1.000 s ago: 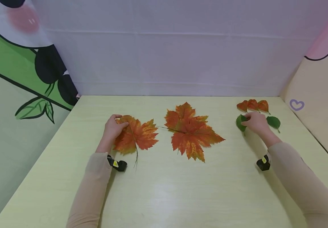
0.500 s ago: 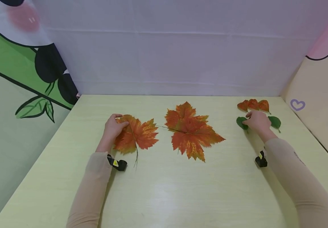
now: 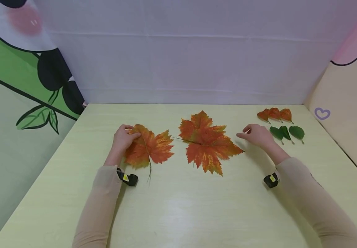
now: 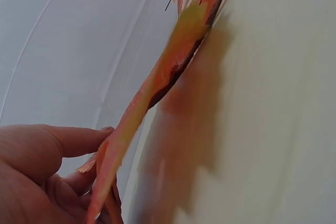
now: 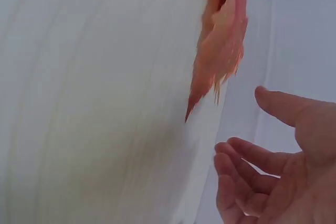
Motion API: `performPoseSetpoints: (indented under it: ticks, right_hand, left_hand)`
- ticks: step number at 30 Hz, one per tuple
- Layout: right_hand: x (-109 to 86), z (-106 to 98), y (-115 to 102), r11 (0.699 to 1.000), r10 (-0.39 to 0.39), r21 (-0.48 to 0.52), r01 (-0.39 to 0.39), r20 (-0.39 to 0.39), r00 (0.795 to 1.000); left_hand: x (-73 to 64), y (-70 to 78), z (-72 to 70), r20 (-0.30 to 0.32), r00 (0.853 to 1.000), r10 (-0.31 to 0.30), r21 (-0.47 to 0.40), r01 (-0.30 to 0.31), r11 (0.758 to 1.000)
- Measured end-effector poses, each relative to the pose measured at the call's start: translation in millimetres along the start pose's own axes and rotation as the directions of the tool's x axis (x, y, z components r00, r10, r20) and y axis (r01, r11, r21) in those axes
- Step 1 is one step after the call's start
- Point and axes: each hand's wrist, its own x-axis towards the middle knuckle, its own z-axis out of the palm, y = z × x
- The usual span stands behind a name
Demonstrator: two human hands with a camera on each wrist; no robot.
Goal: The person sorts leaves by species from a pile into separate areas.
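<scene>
My left hand point(image 3: 123, 140) pinches the left edge of an orange maple leaf point(image 3: 150, 146) between thumb and fingers; its dark stem hangs toward me. In the left wrist view the thumb presses on the leaf point(image 4: 157, 77) from one side, with other fingers behind it. My right hand point(image 3: 256, 135) holds nothing, thumb and fingers apart, just right of a larger orange maple leaf arrangement point(image 3: 207, 143) on the table. The right wrist view shows that hand point(image 5: 273, 166) beside the pointed tip of the maple leaf point(image 5: 220, 40).
At the back right, three small orange leaves point(image 3: 274, 114) lie in a row. Nearer than these is a row of three small green leaves point(image 3: 285, 133). A pale cloth wall point(image 3: 178, 69) stands behind the table point(image 3: 178, 206).
My right hand has let go of a green leaf, now lying beside the other green ones, and has moved left toward the middle maple leaf. The left hand keeps its hold almost unmoved.
</scene>
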Motion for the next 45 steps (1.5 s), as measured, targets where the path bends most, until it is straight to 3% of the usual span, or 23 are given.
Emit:
performPoseSetpoints:
  ticks: [8,13,19,25,30,33,35,39,45]
  right_hand:
    - [-4.7,22.0,-33.4,0.999,0.007,-0.034,-0.002,0.162,0.987]
    - [-5.7,27.1,-41.5,1.0,0.019,-0.015,-0.016,0.174,0.985]
    - [-5.1,28.1,-38.8,0.991,-0.004,0.129,-0.02,0.178,0.984]
    - [-1.6,27.0,-31.5,0.945,-0.055,0.326,-0.009,0.186,0.981]
    - [3.3,26.7,-22.8,0.877,-0.07,0.479,-0.036,0.201,0.977]
    - [5.7,25.9,-17.1,0.796,-0.042,0.596,-0.101,0.221,0.974]
    - [6.7,24.5,-13.6,0.706,-0.026,0.691,-0.157,0.247,0.969]
    - [7.9,20.8,-7.7,0.476,-0.032,0.839,-0.264,0.316,0.948]
    - [6.9,17.3,-4.1,0.14,-0.069,0.928,-0.346,0.358,0.931]
  left_hand:
    - [1.8,-1.1,1.7,-0.019,1.0,0.0,0.022,0.0,1.0]
    - [0.7,-0.6,0.7,-0.015,1.0,0.018,0.036,-0.017,0.999]
    - [-0.8,1.7,-0.7,-0.02,0.999,0.033,0.044,-0.032,0.999]
    - [-1.1,2.5,-0.8,-0.02,1.0,0.023,0.021,-0.023,1.0]
    - [-0.5,1.1,0.4,-0.02,1.0,0.021,0.026,-0.021,0.999]
    - [-0.2,0.4,0.9,-0.022,0.999,0.025,0.036,-0.024,0.999]
    - [-0.2,0.3,1.0,-0.021,0.999,0.031,0.039,-0.03,0.999]
    - [-0.4,0.7,1.0,-0.018,0.999,0.033,0.038,-0.033,0.999]
    - [-0.6,0.4,-0.1,-0.018,0.999,0.033,0.036,-0.032,0.999]
